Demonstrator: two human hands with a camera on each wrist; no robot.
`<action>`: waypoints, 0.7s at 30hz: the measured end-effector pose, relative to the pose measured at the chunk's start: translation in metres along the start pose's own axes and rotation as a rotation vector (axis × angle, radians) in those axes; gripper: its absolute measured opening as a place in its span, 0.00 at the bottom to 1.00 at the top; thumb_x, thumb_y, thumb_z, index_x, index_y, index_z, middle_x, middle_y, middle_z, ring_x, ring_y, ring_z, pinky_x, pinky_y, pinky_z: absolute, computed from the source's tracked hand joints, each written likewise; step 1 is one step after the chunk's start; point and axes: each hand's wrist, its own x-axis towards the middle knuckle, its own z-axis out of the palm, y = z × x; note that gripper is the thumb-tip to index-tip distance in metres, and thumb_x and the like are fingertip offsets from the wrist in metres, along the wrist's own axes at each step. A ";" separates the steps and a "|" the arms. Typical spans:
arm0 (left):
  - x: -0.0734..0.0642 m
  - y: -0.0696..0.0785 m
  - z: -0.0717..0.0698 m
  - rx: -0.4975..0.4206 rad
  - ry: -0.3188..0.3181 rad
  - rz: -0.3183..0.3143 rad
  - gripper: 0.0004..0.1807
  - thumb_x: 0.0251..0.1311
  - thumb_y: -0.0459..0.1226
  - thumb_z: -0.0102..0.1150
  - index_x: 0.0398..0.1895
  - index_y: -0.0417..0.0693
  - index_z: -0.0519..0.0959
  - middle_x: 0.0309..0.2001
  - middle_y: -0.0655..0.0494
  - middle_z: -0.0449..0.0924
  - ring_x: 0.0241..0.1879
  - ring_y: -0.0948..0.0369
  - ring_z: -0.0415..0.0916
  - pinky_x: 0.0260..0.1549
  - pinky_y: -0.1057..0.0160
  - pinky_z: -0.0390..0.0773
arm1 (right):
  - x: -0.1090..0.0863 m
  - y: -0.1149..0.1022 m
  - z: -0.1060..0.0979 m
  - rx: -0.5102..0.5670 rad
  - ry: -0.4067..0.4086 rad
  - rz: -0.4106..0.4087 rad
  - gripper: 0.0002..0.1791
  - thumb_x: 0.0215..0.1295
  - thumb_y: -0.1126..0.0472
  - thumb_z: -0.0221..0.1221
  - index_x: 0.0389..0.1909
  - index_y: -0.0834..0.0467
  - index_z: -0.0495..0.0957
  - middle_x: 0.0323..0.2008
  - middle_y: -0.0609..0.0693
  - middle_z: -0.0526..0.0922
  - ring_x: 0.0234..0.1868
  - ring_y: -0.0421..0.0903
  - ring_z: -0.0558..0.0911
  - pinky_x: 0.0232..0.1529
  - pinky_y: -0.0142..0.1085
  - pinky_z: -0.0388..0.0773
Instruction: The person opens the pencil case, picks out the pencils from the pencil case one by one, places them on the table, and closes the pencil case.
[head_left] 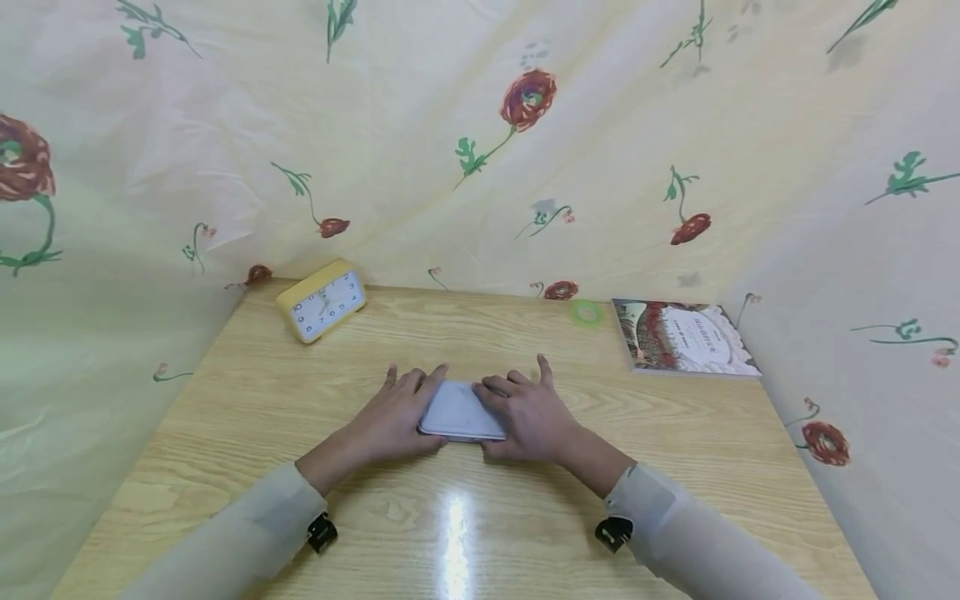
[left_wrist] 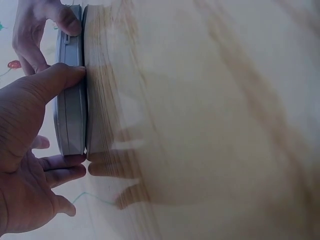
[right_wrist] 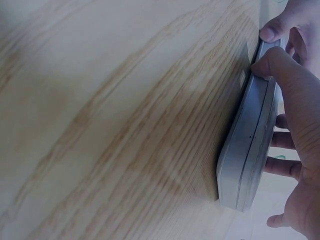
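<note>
A flat light-grey case (head_left: 463, 410) with a seam along its side lies on the wooden table between both hands. My left hand (head_left: 399, 418) grips its left part, with the thumb (left_wrist: 70, 75) on the near side and fingertips around the left end. On the other half, my right hand (head_left: 531, 417) holds the case, thumb (right_wrist: 262, 65) against the near side and fingers over the top. Both thumbs are close together near the middle of that side. A small catch-like detail shows on the grey side (left_wrist: 72, 110) in the left wrist view. The case looks closed.
A yellow alarm clock (head_left: 321, 302) stands at the back left of the table (head_left: 247, 408). Toward the back right are a green ring (head_left: 587, 313) and a booklet (head_left: 684, 337) with a printed cover. Floral cloth (head_left: 420, 142) hangs behind and on both sides.
</note>
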 end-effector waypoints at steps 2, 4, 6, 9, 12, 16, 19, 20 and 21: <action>0.000 0.000 0.001 0.002 0.003 -0.001 0.64 0.63 0.59 0.79 0.92 0.48 0.50 0.70 0.40 0.75 0.71 0.46 0.77 0.86 0.27 0.46 | 0.000 0.000 0.001 -0.002 -0.001 0.001 0.54 0.57 0.21 0.69 0.80 0.47 0.76 0.74 0.47 0.83 0.67 0.53 0.84 0.72 0.84 0.64; 0.000 -0.001 0.001 0.000 0.007 -0.002 0.65 0.63 0.59 0.79 0.92 0.49 0.50 0.70 0.41 0.76 0.72 0.46 0.77 0.86 0.27 0.46 | 0.000 0.000 0.001 0.000 0.000 0.004 0.54 0.57 0.21 0.69 0.80 0.47 0.76 0.74 0.47 0.83 0.67 0.53 0.84 0.72 0.84 0.64; 0.000 -0.001 0.002 -0.001 0.011 -0.003 0.65 0.62 0.59 0.79 0.92 0.49 0.50 0.70 0.41 0.76 0.72 0.46 0.77 0.86 0.27 0.46 | 0.001 0.000 0.002 0.010 -0.001 0.005 0.54 0.57 0.21 0.69 0.80 0.47 0.76 0.74 0.48 0.83 0.67 0.54 0.84 0.72 0.85 0.63; 0.000 -0.002 0.001 -0.007 0.010 -0.006 0.66 0.62 0.60 0.80 0.92 0.49 0.49 0.71 0.40 0.75 0.73 0.46 0.77 0.86 0.27 0.46 | 0.001 0.001 0.002 0.029 0.007 0.006 0.53 0.57 0.22 0.69 0.79 0.47 0.77 0.73 0.48 0.84 0.67 0.54 0.84 0.71 0.85 0.63; 0.000 -0.002 0.001 -0.026 0.012 -0.011 0.67 0.61 0.59 0.80 0.92 0.49 0.48 0.72 0.39 0.75 0.74 0.45 0.76 0.86 0.28 0.46 | 0.001 0.002 0.002 0.055 0.004 0.009 0.53 0.57 0.23 0.69 0.80 0.47 0.76 0.73 0.48 0.83 0.68 0.53 0.84 0.71 0.86 0.62; 0.000 -0.003 0.000 -0.076 0.014 -0.031 0.70 0.59 0.58 0.82 0.93 0.50 0.44 0.74 0.37 0.74 0.76 0.43 0.74 0.87 0.30 0.44 | 0.002 0.006 -0.003 0.144 -0.022 0.024 0.50 0.60 0.26 0.68 0.80 0.47 0.75 0.74 0.47 0.83 0.68 0.52 0.84 0.70 0.89 0.58; 0.000 -0.003 -0.001 -0.113 0.020 -0.048 0.74 0.57 0.57 0.85 0.93 0.51 0.41 0.77 0.35 0.73 0.79 0.41 0.71 0.87 0.30 0.44 | 0.001 0.010 -0.009 0.241 -0.047 0.043 0.48 0.64 0.29 0.66 0.82 0.47 0.73 0.74 0.48 0.83 0.69 0.53 0.84 0.70 0.91 0.53; 0.000 -0.003 -0.001 -0.119 0.024 -0.053 0.75 0.56 0.57 0.86 0.94 0.51 0.40 0.77 0.35 0.73 0.80 0.40 0.71 0.87 0.29 0.44 | 0.002 0.011 -0.011 0.269 -0.056 0.049 0.48 0.65 0.30 0.65 0.83 0.47 0.72 0.74 0.48 0.84 0.69 0.54 0.84 0.70 0.92 0.52; 0.000 -0.002 -0.001 -0.121 0.030 -0.058 0.76 0.54 0.57 0.86 0.94 0.52 0.39 0.78 0.34 0.73 0.80 0.40 0.70 0.86 0.28 0.43 | 0.002 0.013 -0.012 0.294 -0.060 0.053 0.49 0.66 0.30 0.64 0.84 0.47 0.70 0.73 0.49 0.84 0.69 0.55 0.84 0.70 0.92 0.50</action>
